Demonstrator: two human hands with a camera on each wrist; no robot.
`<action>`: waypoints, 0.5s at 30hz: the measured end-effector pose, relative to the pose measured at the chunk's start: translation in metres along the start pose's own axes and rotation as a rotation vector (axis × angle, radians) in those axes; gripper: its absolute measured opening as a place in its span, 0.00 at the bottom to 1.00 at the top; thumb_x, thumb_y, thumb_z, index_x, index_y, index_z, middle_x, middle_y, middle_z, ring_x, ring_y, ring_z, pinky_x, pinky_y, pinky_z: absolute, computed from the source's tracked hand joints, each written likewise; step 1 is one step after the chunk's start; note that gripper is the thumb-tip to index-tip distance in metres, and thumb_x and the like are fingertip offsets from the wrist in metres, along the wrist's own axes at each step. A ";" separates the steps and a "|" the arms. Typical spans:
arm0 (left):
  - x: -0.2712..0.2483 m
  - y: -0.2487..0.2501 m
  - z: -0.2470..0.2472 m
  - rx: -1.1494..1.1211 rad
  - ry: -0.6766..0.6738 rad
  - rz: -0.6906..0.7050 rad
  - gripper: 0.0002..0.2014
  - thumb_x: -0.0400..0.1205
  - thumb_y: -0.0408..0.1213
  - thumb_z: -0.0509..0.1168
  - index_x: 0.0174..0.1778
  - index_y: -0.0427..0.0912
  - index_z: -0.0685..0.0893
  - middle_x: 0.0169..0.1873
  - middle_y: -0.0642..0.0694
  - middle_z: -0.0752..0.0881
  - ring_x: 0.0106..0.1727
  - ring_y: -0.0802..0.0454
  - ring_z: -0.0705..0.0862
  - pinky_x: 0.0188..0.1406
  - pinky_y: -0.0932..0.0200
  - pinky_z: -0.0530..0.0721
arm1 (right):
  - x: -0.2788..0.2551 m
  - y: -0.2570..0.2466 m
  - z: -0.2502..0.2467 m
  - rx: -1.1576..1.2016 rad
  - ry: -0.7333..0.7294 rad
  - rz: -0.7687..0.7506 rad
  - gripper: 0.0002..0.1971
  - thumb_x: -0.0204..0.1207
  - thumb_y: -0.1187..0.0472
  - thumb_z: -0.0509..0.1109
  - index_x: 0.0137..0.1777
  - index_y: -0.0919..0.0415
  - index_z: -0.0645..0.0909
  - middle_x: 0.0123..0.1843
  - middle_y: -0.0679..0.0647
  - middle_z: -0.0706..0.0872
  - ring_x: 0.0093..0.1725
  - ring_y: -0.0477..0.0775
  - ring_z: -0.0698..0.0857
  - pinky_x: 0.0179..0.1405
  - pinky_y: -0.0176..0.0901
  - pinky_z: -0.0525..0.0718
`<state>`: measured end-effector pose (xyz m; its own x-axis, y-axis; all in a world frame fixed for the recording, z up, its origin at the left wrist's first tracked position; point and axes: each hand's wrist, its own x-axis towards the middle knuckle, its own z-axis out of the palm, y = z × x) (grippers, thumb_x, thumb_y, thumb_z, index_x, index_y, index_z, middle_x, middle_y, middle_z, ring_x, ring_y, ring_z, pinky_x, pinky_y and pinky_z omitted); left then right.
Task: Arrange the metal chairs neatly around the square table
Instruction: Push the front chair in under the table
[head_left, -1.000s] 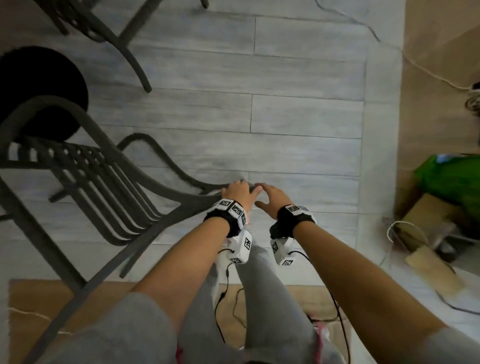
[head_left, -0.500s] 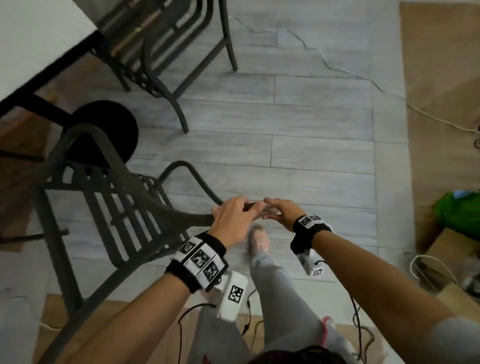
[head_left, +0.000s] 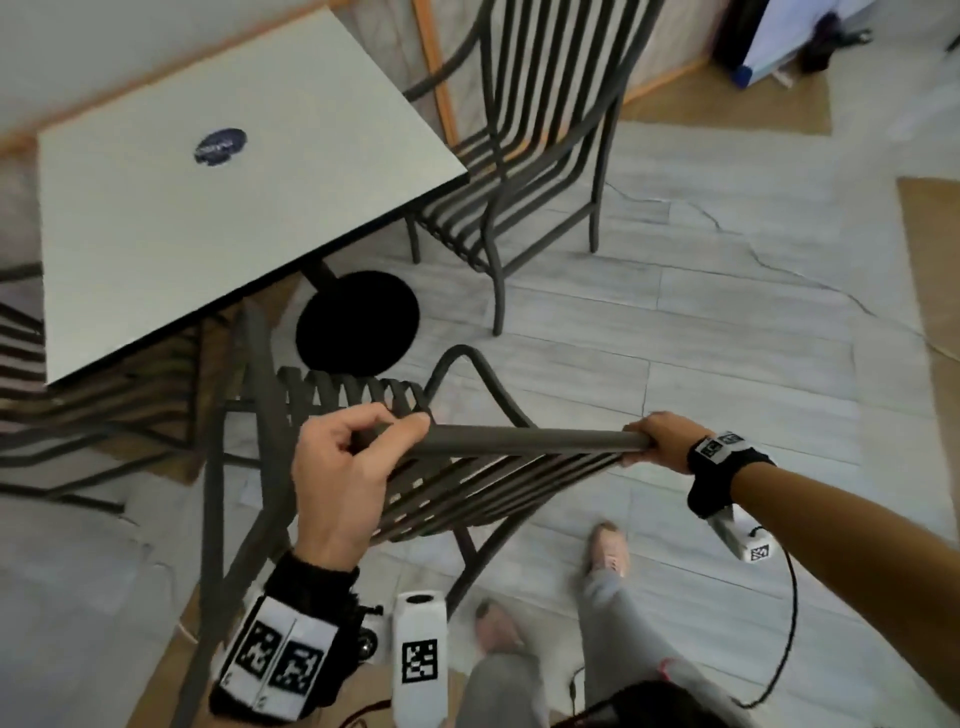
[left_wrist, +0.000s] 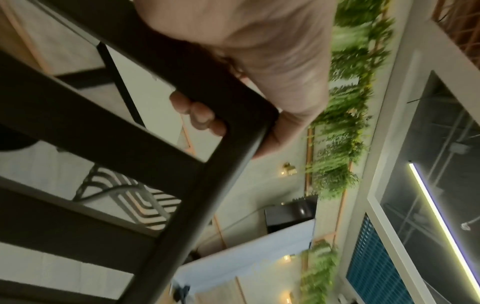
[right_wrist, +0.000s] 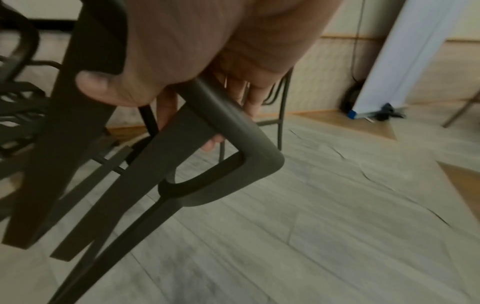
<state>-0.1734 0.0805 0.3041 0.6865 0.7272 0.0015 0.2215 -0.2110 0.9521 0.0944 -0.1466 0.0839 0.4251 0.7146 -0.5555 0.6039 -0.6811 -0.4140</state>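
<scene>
A dark metal slatted chair (head_left: 467, 483) stands before me, its seat toward the square white table (head_left: 208, 208). My left hand (head_left: 358, 467) grips the left end of the chair's top rail (head_left: 519, 441); its fingers curl round the frame corner (left_wrist: 233, 131) in the left wrist view. My right hand (head_left: 654, 439) grips the rail's right end, where the right wrist view shows its fingers wrapped over the bent corner (right_wrist: 233, 127). A second metal chair (head_left: 530, 156) stands at the table's right side, partly tucked under. A third chair (head_left: 78, 415) shows at the left.
The table's round black base (head_left: 358, 322) sits on the grey plank floor just ahead of the held chair. A thin cable (head_left: 727, 228) runs across the floor at the right. My feet (head_left: 608, 551) are behind the chair. A white panel (head_left: 789, 36) leans far right.
The chair has been raised from a tipped-over pose to upright. My hands have slid apart from the rail's middle to its two ends. The table top has come into view.
</scene>
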 end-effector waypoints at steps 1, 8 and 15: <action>-0.004 -0.004 -0.017 -0.012 0.045 0.021 0.18 0.69 0.44 0.71 0.20 0.36 0.79 0.19 0.35 0.73 0.28 0.31 0.72 0.36 0.40 0.73 | 0.001 -0.014 -0.008 -0.017 0.003 -0.027 0.15 0.71 0.43 0.74 0.51 0.52 0.84 0.40 0.49 0.82 0.50 0.59 0.85 0.45 0.46 0.78; -0.034 -0.026 -0.119 -0.343 0.612 0.050 0.06 0.62 0.35 0.68 0.20 0.48 0.86 0.17 0.60 0.82 0.23 0.62 0.79 0.22 0.69 0.73 | -0.003 -0.111 -0.060 -0.138 0.151 -0.275 0.15 0.69 0.40 0.74 0.43 0.51 0.83 0.32 0.54 0.86 0.36 0.58 0.83 0.36 0.46 0.75; -0.051 -0.067 -0.171 -0.508 0.815 0.091 0.23 0.72 0.25 0.59 0.13 0.49 0.84 0.15 0.58 0.83 0.18 0.62 0.79 0.16 0.73 0.72 | -0.018 -0.161 -0.083 -0.211 0.314 -0.364 0.29 0.59 0.22 0.62 0.32 0.49 0.82 0.19 0.45 0.76 0.24 0.48 0.78 0.27 0.46 0.79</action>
<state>-0.3413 0.1690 0.2925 -0.0479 0.9926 0.1116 -0.2668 -0.1204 0.9562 0.0457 -0.0372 0.2207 0.3245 0.9346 -0.1458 0.8590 -0.3557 -0.3681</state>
